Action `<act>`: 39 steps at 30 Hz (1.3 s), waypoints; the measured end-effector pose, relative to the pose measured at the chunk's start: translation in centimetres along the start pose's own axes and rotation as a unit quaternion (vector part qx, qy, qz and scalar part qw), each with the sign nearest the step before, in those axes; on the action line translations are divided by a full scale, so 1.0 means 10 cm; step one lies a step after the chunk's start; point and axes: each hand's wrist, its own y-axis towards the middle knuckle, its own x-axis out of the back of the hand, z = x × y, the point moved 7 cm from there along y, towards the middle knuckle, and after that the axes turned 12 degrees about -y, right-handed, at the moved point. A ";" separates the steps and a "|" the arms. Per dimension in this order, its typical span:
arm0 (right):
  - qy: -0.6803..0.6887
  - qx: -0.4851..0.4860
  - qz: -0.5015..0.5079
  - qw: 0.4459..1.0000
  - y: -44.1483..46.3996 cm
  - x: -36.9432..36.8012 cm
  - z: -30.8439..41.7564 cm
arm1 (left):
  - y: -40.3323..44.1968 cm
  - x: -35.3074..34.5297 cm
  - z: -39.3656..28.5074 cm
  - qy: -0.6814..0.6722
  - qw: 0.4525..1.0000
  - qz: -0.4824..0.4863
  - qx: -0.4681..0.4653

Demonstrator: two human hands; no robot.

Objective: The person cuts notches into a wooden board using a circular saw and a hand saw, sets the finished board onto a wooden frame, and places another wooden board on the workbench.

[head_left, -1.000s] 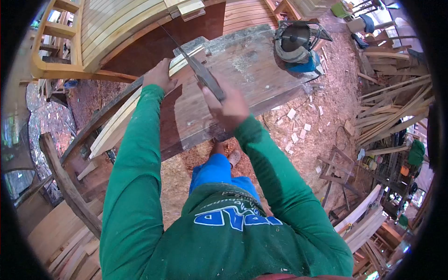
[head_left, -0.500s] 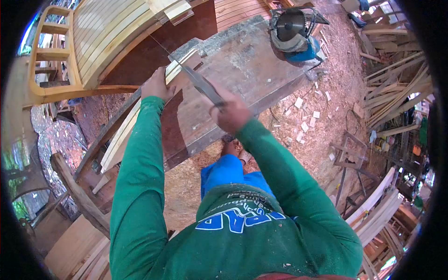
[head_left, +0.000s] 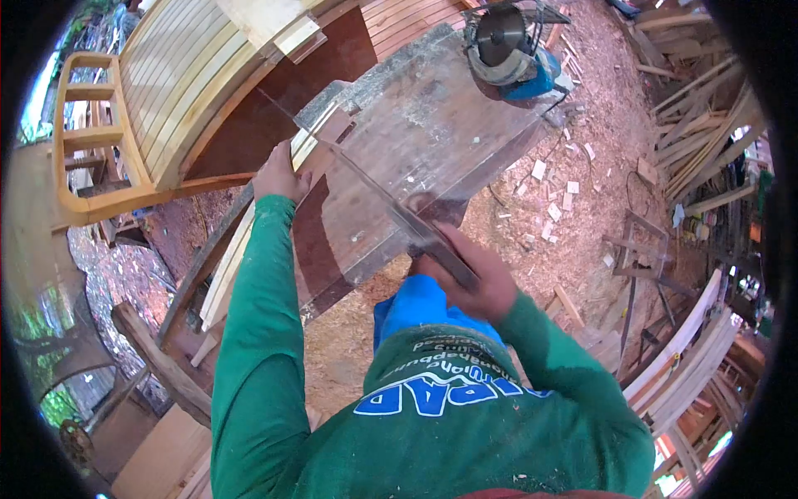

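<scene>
My left hand (head_left: 281,176) is wrapped round the edge of a bundle of pale wooden strips (head_left: 229,270), which lies along the left side of the workbench (head_left: 416,158). In my right hand (head_left: 482,279) is the handle of a handsaw (head_left: 378,190). Its long thin blade points up and left and crosses the strips just beyond my left hand. The fingers of my right hand are closed round the handle, near my body and past the bench's front edge.
A circular saw (head_left: 509,58) rests at the bench's far right corner. A slatted wooden piece (head_left: 199,75) stands beyond the bench. Offcuts (head_left: 554,212) litter the floor at right, near piled wood (head_left: 706,133). A curved timber (head_left: 158,358) lies at lower left.
My right hand has drawn the handsaw back toward my body, down and to the right. My left hand keeps its hold on the strips. The whole view has shifted slightly.
</scene>
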 end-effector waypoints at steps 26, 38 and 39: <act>-0.044 0.081 -0.045 0.995 0.68 -0.34 -0.15 | 0.04 -0.05 0.01 -0.022 1.000 -0.009 -0.020; -0.032 0.083 -0.015 0.996 1.34 -0.53 0.03 | 0.08 -0.09 0.08 0.001 1.000 0.014 -0.003; -0.021 0.086 0.001 0.996 1.23 -0.53 -0.06 | 0.07 -0.09 0.08 -0.003 1.000 0.008 -0.006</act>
